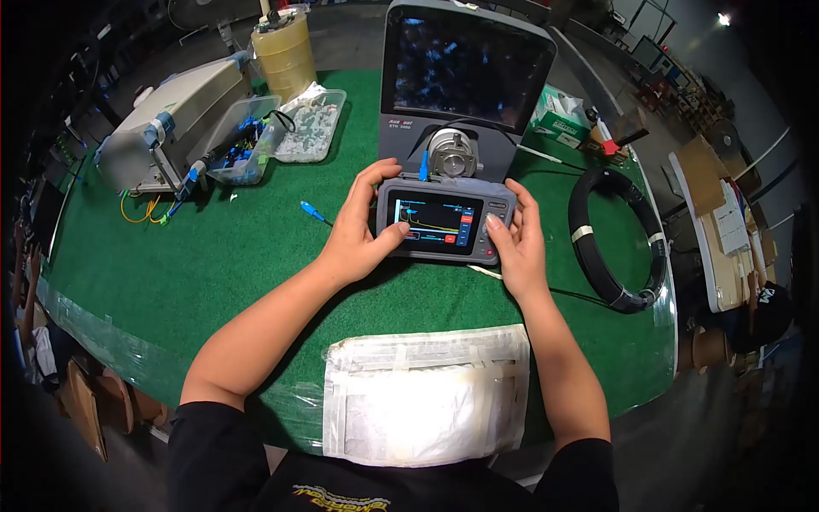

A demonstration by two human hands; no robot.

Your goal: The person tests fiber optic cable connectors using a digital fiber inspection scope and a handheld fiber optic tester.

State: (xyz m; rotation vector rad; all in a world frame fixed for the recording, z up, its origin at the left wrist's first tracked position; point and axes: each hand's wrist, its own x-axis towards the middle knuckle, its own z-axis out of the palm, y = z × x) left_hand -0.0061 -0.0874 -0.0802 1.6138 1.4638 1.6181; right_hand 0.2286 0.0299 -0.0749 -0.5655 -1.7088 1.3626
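Note:
Both my hands hold a grey handheld OTDR (437, 256) tilted up toward me, its screen (437, 225) showing a yellow trace. My left hand (357, 230) wraps the left side, the thumb lying on the screen's lower left. Around the right side closes my right hand (519, 243), its thumb on the buttons beside the screen. A blue fibre connector (424, 166) stands at the tester's top edge. Left of my left hand, another blue connector (310, 209) lies on the green mat. Behind the tester rises a fibre inspection microscope with a large dark screen (465, 68).
A coil of black cable (580, 230) lies at the right. At the left are a box-shaped instrument (183, 111), a plastic bin of blue connectors (241, 175) and a tray of small pale parts (311, 128). A white taped sheet (426, 410) covers the near edge.

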